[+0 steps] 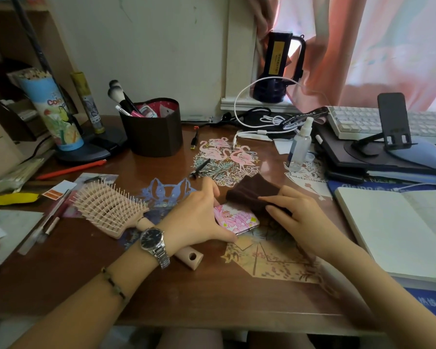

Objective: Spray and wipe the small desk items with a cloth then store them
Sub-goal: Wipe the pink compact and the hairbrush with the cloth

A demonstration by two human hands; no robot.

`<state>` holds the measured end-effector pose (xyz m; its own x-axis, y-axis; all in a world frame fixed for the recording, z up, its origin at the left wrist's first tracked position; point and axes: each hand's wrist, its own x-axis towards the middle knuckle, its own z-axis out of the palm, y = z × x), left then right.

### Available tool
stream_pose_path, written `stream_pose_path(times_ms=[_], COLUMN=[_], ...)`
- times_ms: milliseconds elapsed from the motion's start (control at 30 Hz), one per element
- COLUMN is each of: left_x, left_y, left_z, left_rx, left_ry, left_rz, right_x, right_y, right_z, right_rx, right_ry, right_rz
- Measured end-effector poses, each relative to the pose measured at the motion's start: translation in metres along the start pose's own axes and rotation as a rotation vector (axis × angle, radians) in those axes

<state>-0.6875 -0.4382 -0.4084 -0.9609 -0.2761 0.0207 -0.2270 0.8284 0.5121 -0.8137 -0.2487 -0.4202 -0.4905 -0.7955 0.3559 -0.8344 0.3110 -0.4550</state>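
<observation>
While our left hand (202, 217) pins the pink case (235, 220) flat on the desk (186, 293), fingers and thumb spread along its edges and gripping it, our right hand (295, 217) presses the brown cloth (252, 192) down across the case's far corner, fingers closed over the fabric. We judge this to be the wiping step, with the case lying at the middle of the desk, just right of the hairbrush (111, 210). The spray bottle (300, 144) stands upright farther back on the right, well apart from both hands. Next we need to draw the cloth over the rest of the lid while the left hand keeps the case from sliding, then turn it to reach the other face. Storage probably means the dark holder (154, 129) behind, though we cannot say for certain
</observation>
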Motion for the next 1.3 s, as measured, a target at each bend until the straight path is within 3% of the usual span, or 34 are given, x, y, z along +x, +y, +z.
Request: stream_pose_path(times_ms=[400,733,933,1133,1300], left_x=[0.006,0.013,0.011,-0.019,-0.046], left_y=[-0.044,-0.070,-0.073,-0.075,-0.091], left_z=[-0.042,-0.047,-0.051,-0.077,-0.091], left_rx=[0.138,0.116,0.090,0.051,0.012], left_ry=[0.122,0.146,0.090,0.037,-0.049], left_rz=[-0.213,-0.365,-0.339,-0.105,-0.023], right_x=[0.001,0.003,0.002,0.003,0.002], right_y=[-0.001,-0.002,-0.002,-0.002,0.000], right_z=[0.007,0.008,0.009,0.010,0.010], right_rx=[0.040,0.058,0.053,0.046,0.044], right_ry=[-0.041,-0.082,-0.097,-0.094,-0.094], right_rz=[0.022,0.046,0.038,0.033,0.042])
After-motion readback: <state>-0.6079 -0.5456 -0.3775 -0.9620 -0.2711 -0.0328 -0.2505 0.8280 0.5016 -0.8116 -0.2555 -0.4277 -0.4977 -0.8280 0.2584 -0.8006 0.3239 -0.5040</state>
